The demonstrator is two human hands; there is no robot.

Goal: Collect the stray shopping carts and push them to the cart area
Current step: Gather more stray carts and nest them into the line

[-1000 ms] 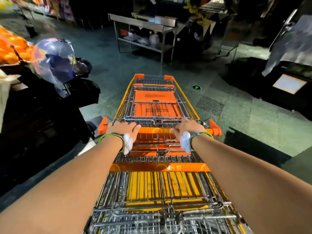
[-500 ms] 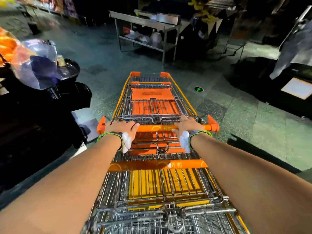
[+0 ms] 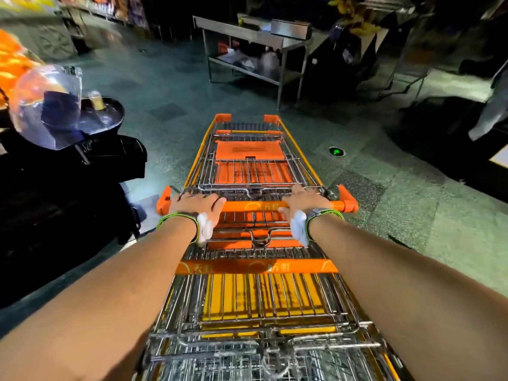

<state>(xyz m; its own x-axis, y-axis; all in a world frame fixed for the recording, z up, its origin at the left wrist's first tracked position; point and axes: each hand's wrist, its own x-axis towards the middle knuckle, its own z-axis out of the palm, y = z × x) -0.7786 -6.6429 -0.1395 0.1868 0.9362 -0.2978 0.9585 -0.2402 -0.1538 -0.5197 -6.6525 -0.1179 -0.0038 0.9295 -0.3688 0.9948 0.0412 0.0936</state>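
Carts (image 3: 248,171) have rolled further along the floor, the steel table (image 3: 255,37) now nearer. Left hand (image 3: 196,203) and right hand (image 3: 305,200) curl over the orange handle (image 3: 255,207) of the front cart (others nest behind). Drifting left risks clipping the dark counter (image 3: 110,160); open floor (image 3: 384,202) lies right

Both arms reach forward over a nearer cart (image 3: 261,312) nested into a front cart (image 3: 253,160). The left hand (image 3: 196,203) and right hand (image 3: 303,200) grip the front cart's orange handle (image 3: 255,207). Ahead on the tiled floor (image 3: 412,215) stands a steel table (image 3: 255,37).
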